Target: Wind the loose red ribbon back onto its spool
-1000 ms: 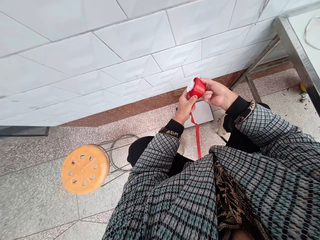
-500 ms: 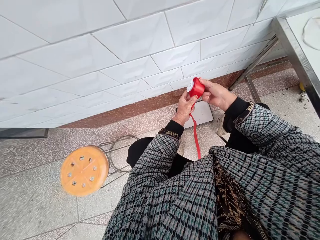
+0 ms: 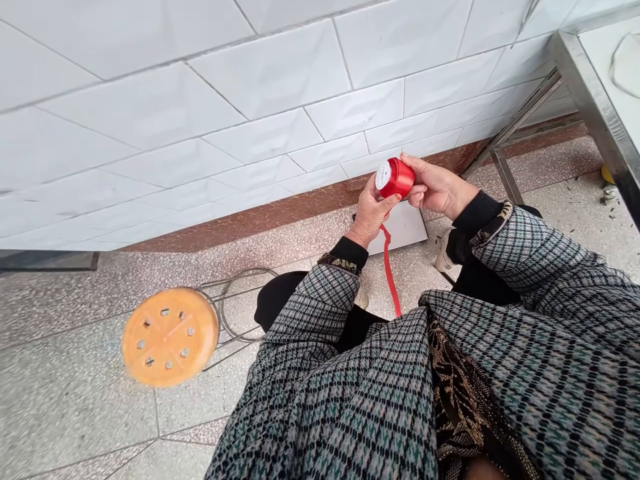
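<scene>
A roll of red ribbon (image 3: 401, 177) with a white printed label on its end is held up between both hands, in front of the wall's foot. My left hand (image 3: 371, 215) grips its near left side, thumb along the lower edge. On the other side, the fingers of my right hand (image 3: 439, 185) are closed against the roll, the thumb at its top; part of those fingertips is hidden. From below my left hand a loose length of red ribbon (image 3: 390, 273) hangs down toward my lap.
An orange round stool (image 3: 170, 337) with holes and wire legs stands at left. White tiles cover the wall (image 3: 280, 80) ahead. A flat white-topped object (image 3: 407, 227) lies on the speckled floor beneath my hands. A metal-framed table (image 3: 595, 93) is at right.
The roll has turned a little, so its white label faces me more. Both hands keep hold of it and have barely moved. The view has shifted slightly.
</scene>
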The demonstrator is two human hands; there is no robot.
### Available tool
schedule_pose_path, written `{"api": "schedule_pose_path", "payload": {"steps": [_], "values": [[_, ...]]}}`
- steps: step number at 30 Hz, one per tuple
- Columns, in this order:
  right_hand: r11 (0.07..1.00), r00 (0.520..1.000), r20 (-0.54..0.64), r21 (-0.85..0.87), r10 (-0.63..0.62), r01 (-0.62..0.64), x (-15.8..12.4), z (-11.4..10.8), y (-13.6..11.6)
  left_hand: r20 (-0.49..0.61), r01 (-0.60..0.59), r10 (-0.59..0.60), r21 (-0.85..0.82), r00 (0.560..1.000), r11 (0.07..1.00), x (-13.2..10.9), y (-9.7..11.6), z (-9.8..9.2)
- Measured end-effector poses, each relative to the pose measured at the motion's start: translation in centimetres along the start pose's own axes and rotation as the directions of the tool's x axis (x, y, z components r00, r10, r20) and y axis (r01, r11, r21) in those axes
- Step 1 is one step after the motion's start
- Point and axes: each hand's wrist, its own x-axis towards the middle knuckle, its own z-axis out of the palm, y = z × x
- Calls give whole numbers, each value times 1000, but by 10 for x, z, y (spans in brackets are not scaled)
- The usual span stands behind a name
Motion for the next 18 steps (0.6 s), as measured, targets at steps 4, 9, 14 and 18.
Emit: {"api": "schedule_pose_path", "payload": {"steps": [4, 9, 14, 18], "values": [[994, 994, 19, 18, -106, 105, -1, 5, 11, -24, 48, -50, -85, 998, 995, -1, 2, 2], [996, 997, 15, 56, -72, 71, 0, 6, 7, -5, 104, -105, -99, 995, 990, -2, 0, 3], [999, 1000, 13, 51, 14, -14, 1, 2, -6, 72, 102, -95, -102, 993, 990, 1, -3, 0], [999, 999, 18, 23, 43, -43, 0, -1, -10, 68, 85, -78, -102, 995, 991, 1, -4, -1]]}}
